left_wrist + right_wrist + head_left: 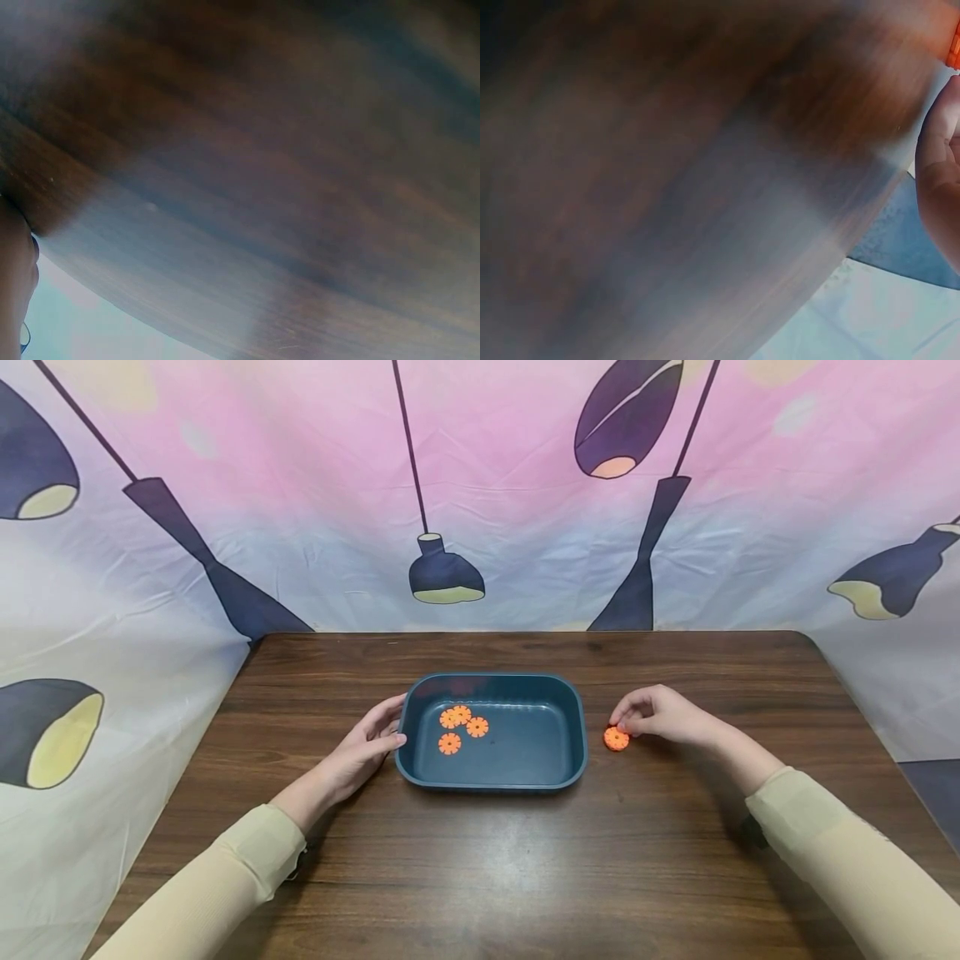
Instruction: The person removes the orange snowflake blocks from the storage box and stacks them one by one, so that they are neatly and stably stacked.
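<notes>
A dark blue plastic bin sits on the table, with several orange notched discs lying flat in its left half. My left hand grips the bin's left side, the thumb against the wall near the rim. To the right of the bin, my right hand pinches an orange notched disc between thumb and fingers, low over the tabletop. This disc looks thick, perhaps a small stack. Its orange edge shows at the border of the right wrist view, above part of the hand.
The dark wood table fills the foreground. Behind it hangs a pink and pale blue cloth printed with dark lamp shapes. The left wrist view mostly shows blurred tabletop.
</notes>
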The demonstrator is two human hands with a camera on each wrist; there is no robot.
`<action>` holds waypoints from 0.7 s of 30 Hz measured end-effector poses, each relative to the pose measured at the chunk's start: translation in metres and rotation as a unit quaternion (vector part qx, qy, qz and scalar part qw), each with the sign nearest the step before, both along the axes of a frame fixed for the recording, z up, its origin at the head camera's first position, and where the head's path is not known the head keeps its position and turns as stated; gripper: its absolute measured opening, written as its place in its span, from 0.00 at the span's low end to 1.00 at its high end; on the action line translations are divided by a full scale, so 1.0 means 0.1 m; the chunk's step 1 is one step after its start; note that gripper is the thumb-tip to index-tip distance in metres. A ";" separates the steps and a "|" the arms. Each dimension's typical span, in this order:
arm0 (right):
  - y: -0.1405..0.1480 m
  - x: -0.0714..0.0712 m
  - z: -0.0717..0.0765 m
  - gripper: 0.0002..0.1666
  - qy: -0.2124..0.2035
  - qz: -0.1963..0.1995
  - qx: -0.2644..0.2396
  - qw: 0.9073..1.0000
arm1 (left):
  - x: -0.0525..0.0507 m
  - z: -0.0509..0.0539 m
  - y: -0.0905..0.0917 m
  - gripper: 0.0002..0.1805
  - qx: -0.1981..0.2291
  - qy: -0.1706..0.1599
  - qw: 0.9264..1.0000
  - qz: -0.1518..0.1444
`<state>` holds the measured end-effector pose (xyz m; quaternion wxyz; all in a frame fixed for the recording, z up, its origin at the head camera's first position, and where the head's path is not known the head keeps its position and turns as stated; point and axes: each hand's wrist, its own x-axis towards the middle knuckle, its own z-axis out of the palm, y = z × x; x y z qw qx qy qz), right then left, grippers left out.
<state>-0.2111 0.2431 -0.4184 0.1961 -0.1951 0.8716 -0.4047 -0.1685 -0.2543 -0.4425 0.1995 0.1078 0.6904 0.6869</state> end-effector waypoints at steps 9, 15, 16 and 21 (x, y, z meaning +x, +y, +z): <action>0.01 0.01 0.02 0.09 0.001 -0.008 0.001 1.000 | 0.00 -0.01 0.00 0.39 -0.002 -0.003 1.000 0.001; -0.06 0.01 0.12 0.10 0.000 -0.007 -0.014 1.000 | -0.01 -0.02 0.00 0.39 0.004 0.000 1.000 0.003; -0.07 0.01 0.14 0.09 0.004 -0.005 -0.016 1.000 | -0.01 -0.02 0.00 0.39 0.005 0.001 1.000 0.002; -0.16 -0.02 0.25 0.08 0.035 0.005 -0.016 0.999 | -0.01 -0.02 -0.01 0.39 0.005 0.003 1.000 0.001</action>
